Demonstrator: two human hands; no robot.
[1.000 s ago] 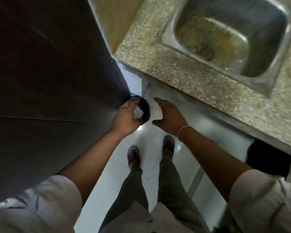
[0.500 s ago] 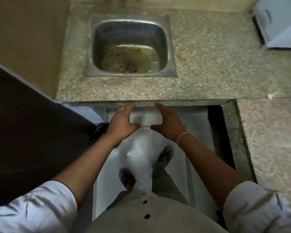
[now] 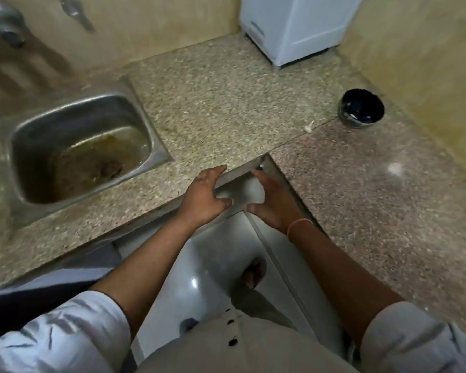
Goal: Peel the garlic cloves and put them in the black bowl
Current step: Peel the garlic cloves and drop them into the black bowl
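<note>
A black bowl (image 3: 362,111) stands on the speckled stone counter at the far right, close to the wall. A small pale garlic piece (image 3: 308,127) lies on the counter just left of the bowl. My left hand (image 3: 205,196) hovers over the counter's front edge with fingers spread and holds nothing. My right hand (image 3: 269,201) is beside it, in front of the counter's inner corner, fingers relaxed and empty. Both hands are well short of the bowl.
A steel sink (image 3: 78,149) with brown residue is set into the counter (image 3: 221,109) at the left, with a tap (image 3: 3,25) above it. A white appliance (image 3: 293,25) stands at the back. My feet are on the white floor (image 3: 215,267) below.
The view has swung from the floor up and right over the counter. My left hand held a black bowl low by the dark panel a second ago; now it is empty above the counter edge.
</note>
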